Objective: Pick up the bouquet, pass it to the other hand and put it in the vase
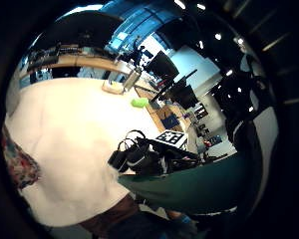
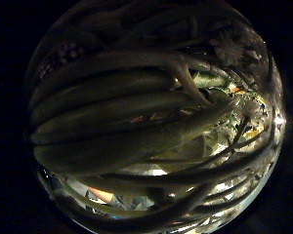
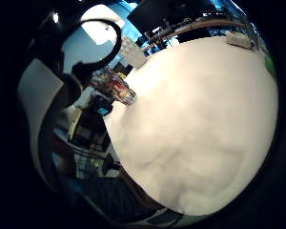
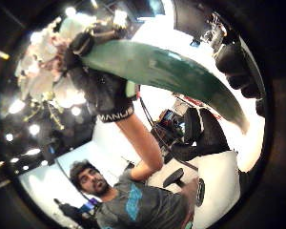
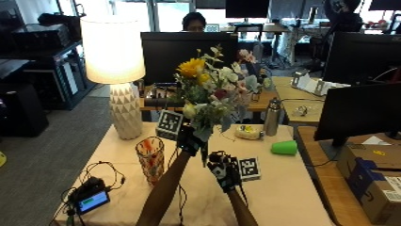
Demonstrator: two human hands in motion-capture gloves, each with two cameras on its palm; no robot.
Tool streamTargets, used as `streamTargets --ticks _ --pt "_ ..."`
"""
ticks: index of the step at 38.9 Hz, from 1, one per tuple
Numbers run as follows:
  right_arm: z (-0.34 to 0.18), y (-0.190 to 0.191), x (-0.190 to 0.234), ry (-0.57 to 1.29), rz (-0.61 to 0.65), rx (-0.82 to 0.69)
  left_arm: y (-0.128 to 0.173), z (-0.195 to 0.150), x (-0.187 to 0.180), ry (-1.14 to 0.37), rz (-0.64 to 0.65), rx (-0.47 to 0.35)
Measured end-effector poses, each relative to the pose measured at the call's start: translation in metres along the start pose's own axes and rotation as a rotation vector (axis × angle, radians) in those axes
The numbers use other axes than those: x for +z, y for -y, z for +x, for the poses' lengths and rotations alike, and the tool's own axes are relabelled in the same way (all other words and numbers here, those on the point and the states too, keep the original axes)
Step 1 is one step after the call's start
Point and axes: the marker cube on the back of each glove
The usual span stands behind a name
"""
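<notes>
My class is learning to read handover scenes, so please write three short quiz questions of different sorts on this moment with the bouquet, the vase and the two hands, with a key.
1. True or false: the bouquet already stands in the vase.
2. Which hand holds the bouquet's stems? A) the left hand B) the right hand C) both hands
3. Fill in: the vase stands on the table on the same side of the person as their ____ arm.

Key:
1. False; the bouquet is held up above the table and the vase has no flowers in it.
2. A; the right hand is just beside and below, its fingers not round the stems.
3. left
</notes>
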Motion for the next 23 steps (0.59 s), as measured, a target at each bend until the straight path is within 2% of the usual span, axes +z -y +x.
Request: streamTargets --ticks 2,5,6,10,14,17,20,23 --pt "0.011 -0.006 -0.01 -0.051 0.014 0.036 0.005 0.013 -0.02 0.01 0.026 0.059" --pt "0.022 -0.013 -0.022 -0.054 0.035 0.035 0.011 0.037 -0.06 0.066 0.089 0.189" --pt "0.026 -0.015 -0.025 -0.049 0.041 0.027 0.012 0.043 -0.074 0.082 0.117 0.205" --pt "0.034 -0.02 -0.035 -0.053 0.06 0.035 0.01 0.052 -0.13 0.097 0.235 0.106" --pt "0.033 -0.02 -0.035 -0.085 0.056 0.0 0.006 0.043 -0.181 0.129 0.336 0.078" --pt "0.031 -0.02 -0.028 -0.076 0.043 0.015 0.001 0.021 -0.218 0.174 0.403 0.033" --pt "0.03 -0.016 -0.018 -0.061 0.022 -0.056 -0.003 -0.005 -0.248 0.198 0.445 -0.026" --pt "0.034 -0.018 -0.013 -0.112 0.011 0.041 -0.005 -0.031 -0.269 0.184 0.466 -0.069"
